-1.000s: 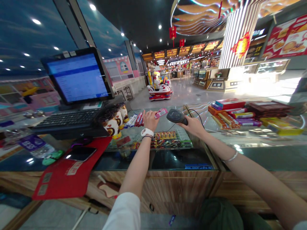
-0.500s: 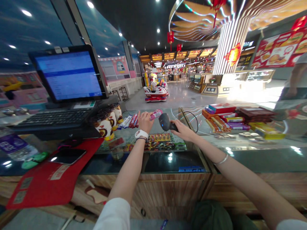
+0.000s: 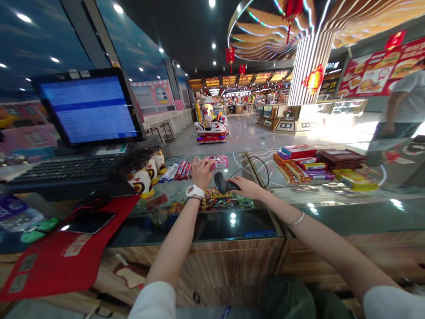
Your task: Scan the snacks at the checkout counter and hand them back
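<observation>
My left hand [image 3: 202,173], with a white watch on its wrist, is closed on the left end of a small pink packet [image 3: 219,162] just above the glass counter [image 3: 186,160]. A barcode shows on the packet's near side. In my right hand [image 3: 247,188] is a black handheld barcode scanner [image 3: 222,182], its fingers wrapped round the handle. The scanner's head sits below the packet and a little apart from it, close to my left hand. Red and white candy bars [image 3: 182,170] lie left of my left hand.
At the left stand a monitor [image 3: 89,108], a keyboard [image 3: 66,165] and several patterned cups [image 3: 141,179]. A phone [image 3: 92,220] lies on a red mat [image 3: 56,261]. Boxed snacks [image 3: 299,151] are stacked at the right. A person [image 3: 403,97] stands beyond the counter at the far right.
The scanner has moved down and toward me, farther from the packet. The packet, tilted before, is now more level. The view has shifted slightly right, and more of the person at the right shows.
</observation>
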A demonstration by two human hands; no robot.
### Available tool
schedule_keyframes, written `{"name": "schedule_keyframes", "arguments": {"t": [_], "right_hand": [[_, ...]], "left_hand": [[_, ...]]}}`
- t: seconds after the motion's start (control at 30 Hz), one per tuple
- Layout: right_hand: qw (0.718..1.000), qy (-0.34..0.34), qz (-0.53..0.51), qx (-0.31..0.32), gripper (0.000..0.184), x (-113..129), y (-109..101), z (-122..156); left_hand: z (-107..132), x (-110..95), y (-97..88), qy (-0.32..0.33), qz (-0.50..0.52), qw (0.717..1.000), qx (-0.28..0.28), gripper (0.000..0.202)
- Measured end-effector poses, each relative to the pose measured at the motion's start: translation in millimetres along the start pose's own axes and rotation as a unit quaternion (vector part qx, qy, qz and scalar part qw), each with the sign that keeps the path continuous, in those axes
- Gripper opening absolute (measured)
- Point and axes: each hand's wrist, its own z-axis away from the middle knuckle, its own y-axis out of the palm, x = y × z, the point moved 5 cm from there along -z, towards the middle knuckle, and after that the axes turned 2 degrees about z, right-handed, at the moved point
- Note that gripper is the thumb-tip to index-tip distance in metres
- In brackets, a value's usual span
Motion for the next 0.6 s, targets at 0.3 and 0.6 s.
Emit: {"name": "schedule_keyframes", "arguments": {"t": [0.3, 0.6], "right_hand": [[0.974, 0.104, -0.089, -0.182, 0.048, -29, -50, 11], [0.965, 0.022, -0.184, -0.184, 0.072, -57, -99, 76]], "left_hand": [[2, -37, -10.2, 0.041, 0.032, 0.998, -0.036, 0.025], [0, -109, 2.8, 0.133, 0.090, 0.987, 0.002, 0.026]]}}
